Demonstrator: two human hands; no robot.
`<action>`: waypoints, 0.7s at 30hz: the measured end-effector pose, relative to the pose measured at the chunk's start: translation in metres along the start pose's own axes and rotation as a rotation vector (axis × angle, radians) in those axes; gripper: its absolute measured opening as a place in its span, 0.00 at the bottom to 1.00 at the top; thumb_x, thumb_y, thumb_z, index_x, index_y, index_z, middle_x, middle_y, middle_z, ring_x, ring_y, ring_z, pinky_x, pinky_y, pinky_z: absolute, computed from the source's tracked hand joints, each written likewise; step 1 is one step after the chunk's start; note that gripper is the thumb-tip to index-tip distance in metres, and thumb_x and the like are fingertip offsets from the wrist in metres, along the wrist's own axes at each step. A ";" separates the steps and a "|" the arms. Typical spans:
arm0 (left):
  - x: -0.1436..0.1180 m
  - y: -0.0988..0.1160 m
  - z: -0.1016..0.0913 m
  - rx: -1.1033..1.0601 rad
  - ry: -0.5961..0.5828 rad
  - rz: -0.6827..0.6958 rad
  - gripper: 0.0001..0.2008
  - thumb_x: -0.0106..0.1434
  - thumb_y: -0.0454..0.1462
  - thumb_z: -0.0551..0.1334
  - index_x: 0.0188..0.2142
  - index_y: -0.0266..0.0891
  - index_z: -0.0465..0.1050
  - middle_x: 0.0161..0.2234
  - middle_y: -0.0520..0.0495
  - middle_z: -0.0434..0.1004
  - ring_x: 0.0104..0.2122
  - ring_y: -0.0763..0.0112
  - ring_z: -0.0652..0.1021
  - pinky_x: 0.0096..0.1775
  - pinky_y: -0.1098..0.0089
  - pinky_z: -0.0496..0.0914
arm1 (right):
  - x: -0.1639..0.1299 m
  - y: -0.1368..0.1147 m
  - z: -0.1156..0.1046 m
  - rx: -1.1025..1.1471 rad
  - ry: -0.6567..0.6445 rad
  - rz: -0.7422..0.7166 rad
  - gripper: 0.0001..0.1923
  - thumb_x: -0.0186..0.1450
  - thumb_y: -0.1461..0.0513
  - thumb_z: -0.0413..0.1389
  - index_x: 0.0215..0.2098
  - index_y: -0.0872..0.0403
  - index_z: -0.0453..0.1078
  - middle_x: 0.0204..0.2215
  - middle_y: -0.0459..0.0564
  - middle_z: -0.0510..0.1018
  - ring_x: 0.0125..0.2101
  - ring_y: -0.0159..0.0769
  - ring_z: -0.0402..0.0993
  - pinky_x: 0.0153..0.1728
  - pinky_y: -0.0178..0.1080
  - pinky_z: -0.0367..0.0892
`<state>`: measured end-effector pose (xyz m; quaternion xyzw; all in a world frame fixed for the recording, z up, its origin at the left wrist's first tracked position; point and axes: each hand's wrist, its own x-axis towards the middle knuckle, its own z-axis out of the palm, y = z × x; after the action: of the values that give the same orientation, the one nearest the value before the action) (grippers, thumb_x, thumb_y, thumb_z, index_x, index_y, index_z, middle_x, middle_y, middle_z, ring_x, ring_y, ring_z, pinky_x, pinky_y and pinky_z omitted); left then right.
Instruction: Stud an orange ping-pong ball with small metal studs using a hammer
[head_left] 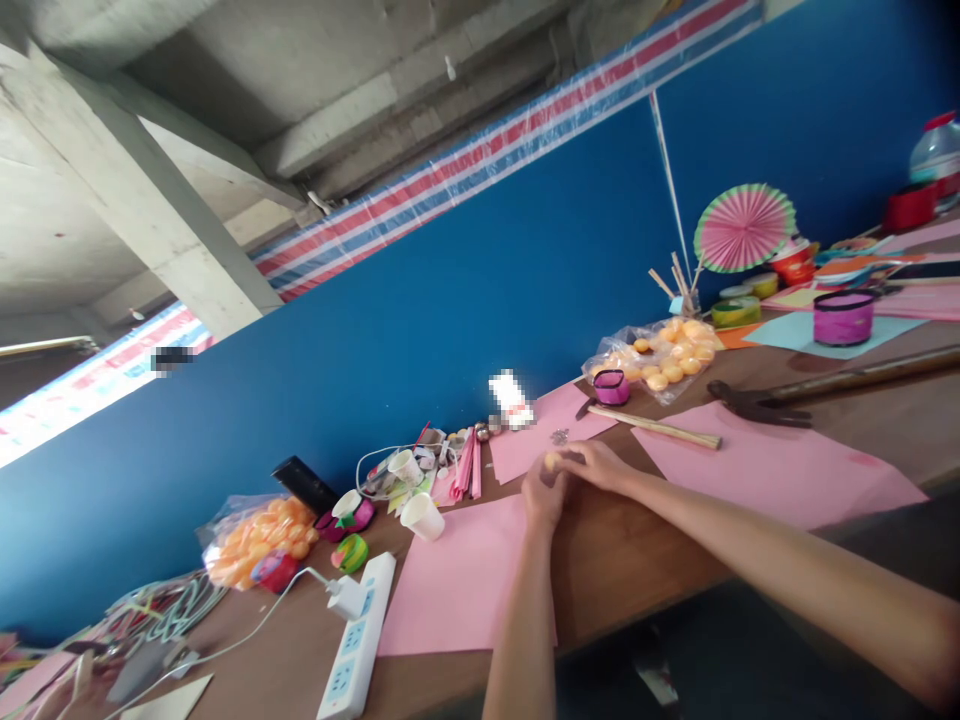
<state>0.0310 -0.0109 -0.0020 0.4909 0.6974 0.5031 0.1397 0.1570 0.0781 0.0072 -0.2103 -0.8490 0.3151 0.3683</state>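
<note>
In the head view my left hand (544,492) is closed around a small yellow-orange ball (553,461), only part of which shows. Against it, from the right, comes my right hand (596,466), its fingers bent together at the ball; whatever they pinch is hidden. Both hands are over the brown table, between two pink sheets. Just beyond them lies a little heap of small metal pieces (559,437). A small hammer (652,425) with a wooden handle rests to the right of my hands, its head near a purple ring-shaped container (611,387).
A pink sheet (457,580), a paper cup (423,516) and a white power strip (358,640) lie left. Bags of orange balls (259,540) stand left and back right. A larger hammer (757,405) lies right. Another person's hand (86,690) shows lower left.
</note>
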 end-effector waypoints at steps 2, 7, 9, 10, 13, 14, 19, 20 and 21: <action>0.001 -0.002 0.001 0.004 0.019 -0.019 0.25 0.52 0.37 0.62 0.51 0.37 0.65 0.39 0.44 0.77 0.36 0.65 0.77 0.41 0.65 0.70 | 0.000 0.003 0.001 -0.011 0.009 0.000 0.22 0.60 0.49 0.50 0.42 0.55 0.71 0.39 0.55 0.77 0.38 0.44 0.73 0.40 0.41 0.66; 0.000 0.003 0.002 -0.003 0.046 -0.049 0.23 0.51 0.37 0.63 0.48 0.40 0.67 0.40 0.45 0.77 0.41 0.62 0.76 0.45 0.62 0.69 | 0.001 0.004 0.002 -0.014 0.009 -0.004 0.21 0.61 0.50 0.50 0.42 0.55 0.71 0.39 0.55 0.77 0.39 0.44 0.73 0.40 0.41 0.66; -0.001 0.008 0.001 -0.005 0.057 -0.067 0.20 0.50 0.39 0.64 0.45 0.46 0.69 0.39 0.49 0.78 0.43 0.61 0.75 0.48 0.61 0.68 | 0.001 0.004 0.001 -0.013 0.006 -0.008 0.21 0.61 0.50 0.50 0.42 0.55 0.71 0.40 0.55 0.77 0.39 0.44 0.73 0.41 0.41 0.66; -0.002 0.011 0.000 -0.004 0.068 -0.080 0.19 0.50 0.40 0.64 0.44 0.49 0.69 0.38 0.51 0.78 0.45 0.60 0.74 0.49 0.61 0.67 | 0.000 0.003 0.001 -0.011 0.006 -0.011 0.20 0.61 0.50 0.50 0.42 0.55 0.71 0.40 0.55 0.77 0.39 0.44 0.73 0.41 0.41 0.66; -0.005 0.017 -0.001 0.003 0.135 -0.125 0.19 0.49 0.44 0.64 0.42 0.55 0.69 0.35 0.57 0.79 0.48 0.61 0.72 0.51 0.63 0.66 | 0.000 0.002 0.000 -0.006 0.004 -0.016 0.20 0.61 0.50 0.50 0.42 0.55 0.71 0.39 0.54 0.77 0.39 0.44 0.73 0.40 0.41 0.66; -0.006 0.019 -0.001 0.004 0.157 -0.136 0.20 0.48 0.44 0.65 0.42 0.56 0.69 0.35 0.57 0.79 0.48 0.60 0.72 0.51 0.63 0.66 | 0.000 0.002 -0.001 -0.003 0.001 -0.017 0.20 0.61 0.50 0.50 0.41 0.54 0.71 0.39 0.54 0.77 0.38 0.43 0.73 0.40 0.40 0.66; -0.007 0.022 -0.001 -0.018 0.219 -0.126 0.23 0.45 0.45 0.67 0.42 0.56 0.68 0.34 0.58 0.79 0.47 0.60 0.73 0.50 0.62 0.66 | 0.000 0.000 -0.002 0.024 -0.004 -0.010 0.21 0.60 0.49 0.50 0.41 0.54 0.72 0.38 0.54 0.78 0.38 0.43 0.74 0.39 0.40 0.66; -0.007 0.022 -0.001 -0.021 0.222 -0.120 0.23 0.45 0.45 0.66 0.42 0.55 0.68 0.34 0.57 0.79 0.47 0.60 0.73 0.50 0.62 0.66 | 0.000 0.000 -0.002 0.029 -0.004 -0.007 0.21 0.60 0.49 0.50 0.41 0.54 0.72 0.38 0.54 0.78 0.38 0.43 0.74 0.39 0.40 0.66; -0.007 0.022 -0.001 -0.023 0.221 -0.116 0.23 0.45 0.46 0.66 0.42 0.55 0.69 0.34 0.57 0.79 0.47 0.60 0.73 0.50 0.61 0.66 | 0.000 0.000 -0.002 0.033 -0.006 -0.005 0.21 0.60 0.48 0.50 0.41 0.54 0.72 0.38 0.53 0.78 0.37 0.43 0.74 0.39 0.40 0.66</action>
<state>0.0451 -0.0170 0.0151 0.3898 0.7301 0.5530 0.0964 0.1583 0.0787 0.0081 -0.2011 -0.8453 0.3288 0.3701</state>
